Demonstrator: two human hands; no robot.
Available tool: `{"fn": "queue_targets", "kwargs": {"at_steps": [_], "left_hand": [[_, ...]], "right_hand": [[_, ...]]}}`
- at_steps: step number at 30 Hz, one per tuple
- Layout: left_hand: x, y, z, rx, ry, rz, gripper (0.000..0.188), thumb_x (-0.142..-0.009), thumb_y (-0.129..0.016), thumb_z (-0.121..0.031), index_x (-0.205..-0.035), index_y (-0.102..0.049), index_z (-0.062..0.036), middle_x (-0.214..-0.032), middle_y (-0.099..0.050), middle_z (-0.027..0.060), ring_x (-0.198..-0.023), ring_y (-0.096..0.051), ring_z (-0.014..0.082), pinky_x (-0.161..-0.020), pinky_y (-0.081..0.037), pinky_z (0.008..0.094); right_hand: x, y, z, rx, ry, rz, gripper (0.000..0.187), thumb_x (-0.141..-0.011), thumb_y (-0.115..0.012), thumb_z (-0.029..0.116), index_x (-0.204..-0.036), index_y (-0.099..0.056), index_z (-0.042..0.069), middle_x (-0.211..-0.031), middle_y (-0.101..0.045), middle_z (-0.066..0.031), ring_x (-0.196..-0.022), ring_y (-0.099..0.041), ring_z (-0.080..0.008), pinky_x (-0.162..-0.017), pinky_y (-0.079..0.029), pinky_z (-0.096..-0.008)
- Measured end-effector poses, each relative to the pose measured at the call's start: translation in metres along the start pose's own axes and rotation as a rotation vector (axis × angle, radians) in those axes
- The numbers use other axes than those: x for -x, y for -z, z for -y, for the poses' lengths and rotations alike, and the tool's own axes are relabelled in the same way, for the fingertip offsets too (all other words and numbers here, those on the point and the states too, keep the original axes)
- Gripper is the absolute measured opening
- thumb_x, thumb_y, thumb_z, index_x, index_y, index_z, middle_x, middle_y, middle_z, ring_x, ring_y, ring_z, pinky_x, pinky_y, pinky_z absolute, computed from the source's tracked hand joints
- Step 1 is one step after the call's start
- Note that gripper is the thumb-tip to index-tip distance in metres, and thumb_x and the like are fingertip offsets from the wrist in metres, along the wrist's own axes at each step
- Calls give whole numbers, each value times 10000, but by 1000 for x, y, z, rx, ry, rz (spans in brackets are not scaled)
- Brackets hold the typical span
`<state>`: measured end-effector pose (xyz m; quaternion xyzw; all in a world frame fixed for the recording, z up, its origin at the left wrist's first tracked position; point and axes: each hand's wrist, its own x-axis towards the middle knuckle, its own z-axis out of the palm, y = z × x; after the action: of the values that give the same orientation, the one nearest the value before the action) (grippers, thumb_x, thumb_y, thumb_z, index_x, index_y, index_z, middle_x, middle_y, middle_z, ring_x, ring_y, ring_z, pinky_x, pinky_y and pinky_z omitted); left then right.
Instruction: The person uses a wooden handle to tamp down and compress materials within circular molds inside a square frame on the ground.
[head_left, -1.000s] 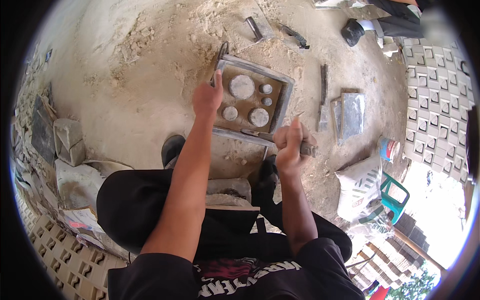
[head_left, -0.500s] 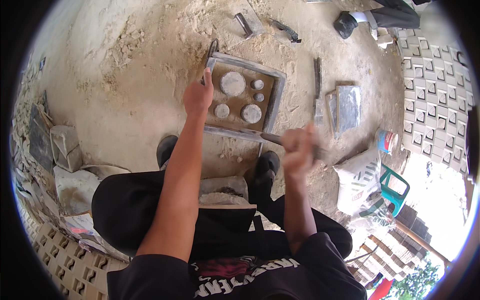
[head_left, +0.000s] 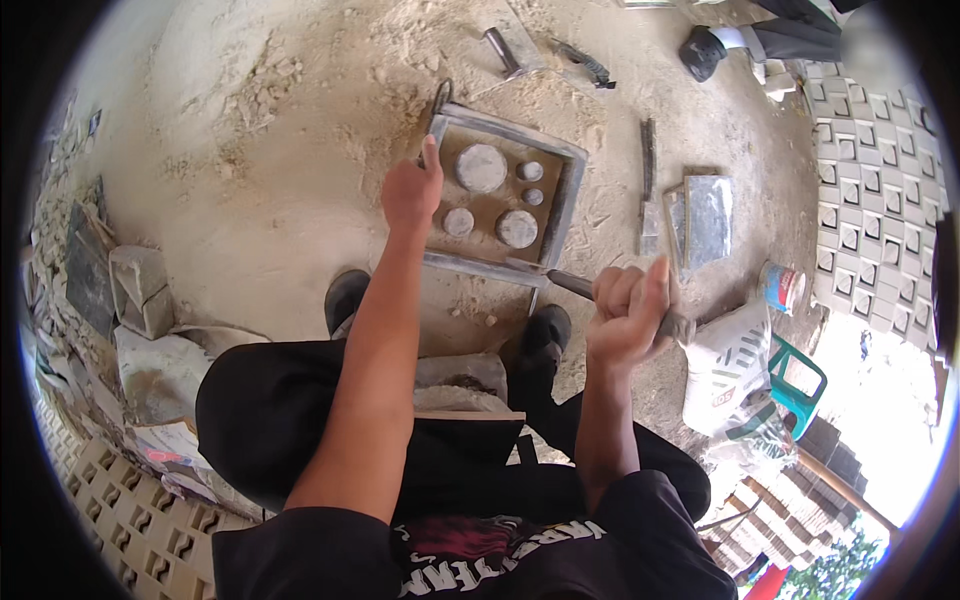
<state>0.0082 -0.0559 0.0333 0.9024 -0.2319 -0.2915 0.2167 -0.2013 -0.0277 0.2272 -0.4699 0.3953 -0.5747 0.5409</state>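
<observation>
A square metal mould frame lies on the dusty ground in front of me. Brown sand fills it, and several round grey discs of different sizes sit in the sand. My left hand is closed over the frame's left side, its thumb lying along the edge. In my right hand, closed in a fist, is a trowel-like tool with a long dark handle. Its thin metal tip points left and meets the near side of the frame around the right corner; whether it touches cannot be seen.
Flat metal plates and a dark bar lie to the right. Beyond the frame are a metal tube and another person's shoe. White sacks, a small bucket and a green stool stand at the right.
My right hand has moved slightly right and toward me with the tool, and its motion blur is gone. The whole view has shifted a little; my left hand remains on the frame.
</observation>
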Motion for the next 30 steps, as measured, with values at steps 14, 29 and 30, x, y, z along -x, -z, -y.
{"fn": "queue_targets", "kwargs": {"at_steps": [14,29,30], "left_hand": [[-1,-4,0,2,-15,11,808,-929,-269,-627,-812,-704,44,-823,-667,263,-828,-653,422,-745,-515,490],[5,2,-9,14,-13,-1,792,-928,-271,-627,-845,-704,31,-861,-671,256,-852,-653,411,-765,-511,489],[2,3,-7,12,-5,-25,791,-928,-273,-627,-840,-705,30,-859,-671,255,-851,-653,412,-767,-511,488]], "right_hand": [[-1,3,-23,293,6,16,414,-966,-379,114,-562,-291,133,-442,-256,34,-364,-193,-71,-376,-189,-272],[3,33,-37,249,114,86,395,-957,-403,71,-585,-273,109,-448,-272,18,-392,-228,-71,-390,-207,-281],[2,27,-33,143,135,67,398,-958,-403,80,-585,-269,107,-448,-277,17,-391,-232,-74,-391,-207,-281]]}}
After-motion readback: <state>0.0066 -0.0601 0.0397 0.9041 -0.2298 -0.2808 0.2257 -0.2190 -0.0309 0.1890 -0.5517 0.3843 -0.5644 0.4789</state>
